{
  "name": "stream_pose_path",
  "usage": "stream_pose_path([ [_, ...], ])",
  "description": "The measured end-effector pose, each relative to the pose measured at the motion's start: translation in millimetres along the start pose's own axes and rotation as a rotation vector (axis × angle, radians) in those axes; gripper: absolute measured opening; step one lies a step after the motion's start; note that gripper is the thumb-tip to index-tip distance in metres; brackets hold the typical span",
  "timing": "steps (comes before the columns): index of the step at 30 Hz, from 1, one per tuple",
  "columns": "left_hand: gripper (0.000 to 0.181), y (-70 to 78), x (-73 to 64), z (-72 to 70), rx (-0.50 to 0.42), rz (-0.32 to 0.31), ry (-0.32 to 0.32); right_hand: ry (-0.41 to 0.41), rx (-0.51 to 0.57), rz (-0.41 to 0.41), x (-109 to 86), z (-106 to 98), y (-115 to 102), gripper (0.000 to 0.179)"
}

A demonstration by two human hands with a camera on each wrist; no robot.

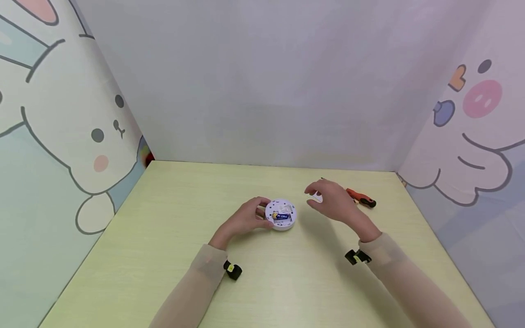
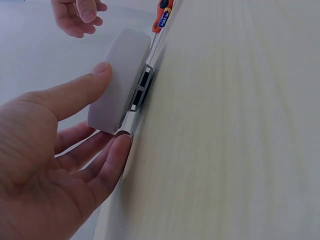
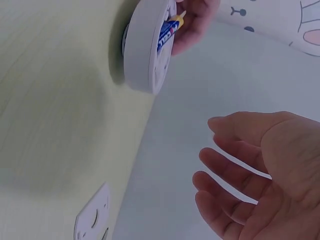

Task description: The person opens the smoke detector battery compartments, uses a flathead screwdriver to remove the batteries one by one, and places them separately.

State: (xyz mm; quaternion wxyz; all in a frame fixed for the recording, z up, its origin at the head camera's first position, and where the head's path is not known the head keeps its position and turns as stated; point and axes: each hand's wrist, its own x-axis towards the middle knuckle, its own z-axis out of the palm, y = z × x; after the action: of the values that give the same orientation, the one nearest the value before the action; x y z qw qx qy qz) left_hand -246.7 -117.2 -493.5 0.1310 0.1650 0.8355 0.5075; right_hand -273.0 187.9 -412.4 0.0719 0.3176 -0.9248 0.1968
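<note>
A round white smoke detector (image 1: pixel 280 209) rests on the table with its back up, and a blue-and-yellow battery (image 1: pixel 281 217) lies in the compartment there. My left hand (image 1: pixel 249 216) grips its left edge, thumb on one side and fingers curled at the other. In the left wrist view, dark vent slots (image 2: pixel 141 87) show on the underside of the detector. My right hand (image 1: pixel 331 200) hovers to the right with loosely bent fingers and nothing between them. Below it on the table lies a thin white mounting plate (image 3: pixel 93 214), partly hidden by the hand in the head view.
A screwdriver (image 1: pixel 362 198) with a red and black handle lies right of my right hand. Another battery (image 2: pixel 164 18) shows by its handle in the left wrist view. Grey-white cloth walls (image 1: pixel 262 91) with cartoon animals stand around the pale wooden table (image 1: pixel 197 191).
</note>
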Motion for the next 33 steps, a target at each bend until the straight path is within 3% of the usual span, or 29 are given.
stream_pose_path([
  [10,0.069,0.5,-0.3,-0.6,-0.004,-0.003,-0.007,-0.039,0.076,-0.093,10.7,29,-25,0.026],
  [20,0.068,1.7,-0.5,-1.1,-0.003,0.006,-0.016,-0.113,0.112,-0.069,16.9,50,-35,0.024],
  [33,0.068,3.0,-1.7,-0.8,0.002,0.016,-0.010,-0.144,0.102,-0.071,22.1,63,-40,0.024],
])
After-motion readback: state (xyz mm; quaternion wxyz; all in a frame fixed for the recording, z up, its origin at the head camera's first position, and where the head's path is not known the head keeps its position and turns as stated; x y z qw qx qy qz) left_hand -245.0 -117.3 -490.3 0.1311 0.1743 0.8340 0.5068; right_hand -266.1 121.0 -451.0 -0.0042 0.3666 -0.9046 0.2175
